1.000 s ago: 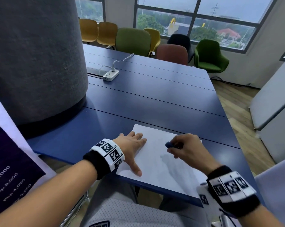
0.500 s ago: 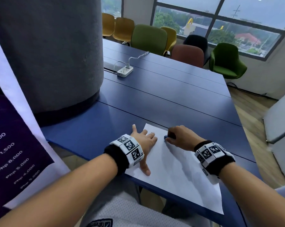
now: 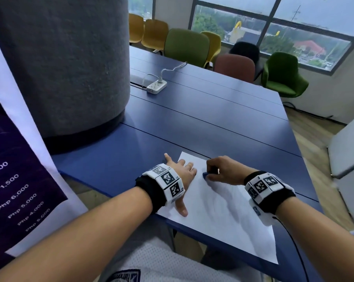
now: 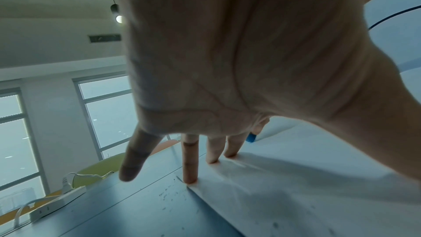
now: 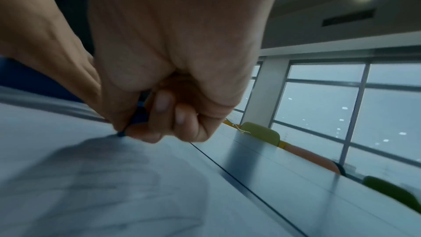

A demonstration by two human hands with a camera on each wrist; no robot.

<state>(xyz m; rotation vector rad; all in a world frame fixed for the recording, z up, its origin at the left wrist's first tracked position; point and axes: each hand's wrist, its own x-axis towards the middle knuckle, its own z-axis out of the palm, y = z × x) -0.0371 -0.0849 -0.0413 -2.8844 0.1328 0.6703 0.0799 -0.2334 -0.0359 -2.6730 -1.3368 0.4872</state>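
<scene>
Sheet of paper, white, lay flat on the near end of the blue table directly before us, its near edge along the table's near rim. Faint grey strokes showed across its middle. A small blue piece stood tip-down on the far part of the sheet; we could not tell whether it was crayon, chalk or eraser. The right hand pinched it between thumb and curled fingers, the other fingers tucked into the palm. In the right wrist view only a sliver of blue showed between the fingertips, its tip touching the paper. The left hand lay just beside the right, not touching it, spread and pressed flat on the sheet's left margin. Its thumb stretched back along the left edge, three fingers were straight with tips on the paper near its far corner, and the little finger was off the sheet over bare table. It gripped nothing. We noted black wristbands with black-and-white square markers on both wrists. Farther out, well apart from the sheet, sat a white power strip, cable trailing away. A wide grey column rose at the table's left side, with a purple banner bearing price figures nearer us. Beyond the far end stood chairs in yellow, green, rust and black, under a large window.
</scene>
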